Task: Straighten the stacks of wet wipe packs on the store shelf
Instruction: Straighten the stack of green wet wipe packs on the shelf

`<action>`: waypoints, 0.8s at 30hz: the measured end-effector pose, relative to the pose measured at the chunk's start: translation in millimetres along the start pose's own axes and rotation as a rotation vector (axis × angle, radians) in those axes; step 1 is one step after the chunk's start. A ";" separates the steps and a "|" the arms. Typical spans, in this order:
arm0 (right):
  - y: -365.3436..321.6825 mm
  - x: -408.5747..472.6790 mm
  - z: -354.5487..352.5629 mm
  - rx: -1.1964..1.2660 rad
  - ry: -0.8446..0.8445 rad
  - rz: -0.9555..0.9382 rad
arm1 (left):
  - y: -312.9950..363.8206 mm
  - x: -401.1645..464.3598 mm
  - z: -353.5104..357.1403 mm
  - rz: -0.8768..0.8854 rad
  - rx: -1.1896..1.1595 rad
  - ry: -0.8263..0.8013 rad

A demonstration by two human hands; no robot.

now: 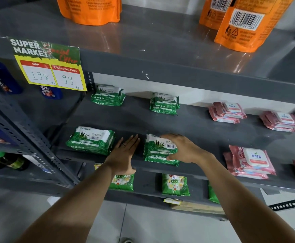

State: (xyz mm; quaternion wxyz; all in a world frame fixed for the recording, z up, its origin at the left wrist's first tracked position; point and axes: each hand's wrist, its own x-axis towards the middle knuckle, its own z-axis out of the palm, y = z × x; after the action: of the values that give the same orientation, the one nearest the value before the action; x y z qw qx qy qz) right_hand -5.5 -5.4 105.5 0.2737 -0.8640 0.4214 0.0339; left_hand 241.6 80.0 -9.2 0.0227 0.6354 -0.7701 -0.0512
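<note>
On the grey middle shelf (201, 127) lie stacks of wet wipe packs. A green front-middle stack (158, 151) sits under my right hand (183, 149), whose fingers wrap its right side and top. My left hand (124, 153) is flat and open on the shelf between that stack and the green front-left stack (91, 140), touching neither clearly. Two more green stacks lie at the back, one on the left (108, 96) and one in the middle (164, 103). Pink stacks lie at the back right (227, 112), far right (281, 121) and front right (250, 162).
Orange pouches (244, 23) stand on the shelf above, and a yellow price sign (52, 71) hangs from its edge. Green detergent bags (175, 185) lie on the shelf below. A perforated grey upright (29, 137) runs down the left side, with bottles behind it.
</note>
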 end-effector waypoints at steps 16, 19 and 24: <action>-1.0 -0.2 3.2 0.010 0.025 -0.010 | -1.1 1.8 1.3 -0.013 -0.011 0.007; -1.5 -0.9 4.4 0.021 0.033 -0.019 | -0.8 1.8 1.1 -0.010 -0.018 0.008; -1.6 -0.9 3.5 0.044 0.030 -0.020 | -0.5 0.7 2.2 -0.012 -0.027 0.016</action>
State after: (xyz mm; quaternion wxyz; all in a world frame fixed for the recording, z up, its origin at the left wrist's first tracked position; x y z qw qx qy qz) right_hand -4.2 -2.3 103.5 0.2867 -0.8622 0.4176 0.0086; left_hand 241.8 79.4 -11.4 0.0369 0.6399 -0.7655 -0.0566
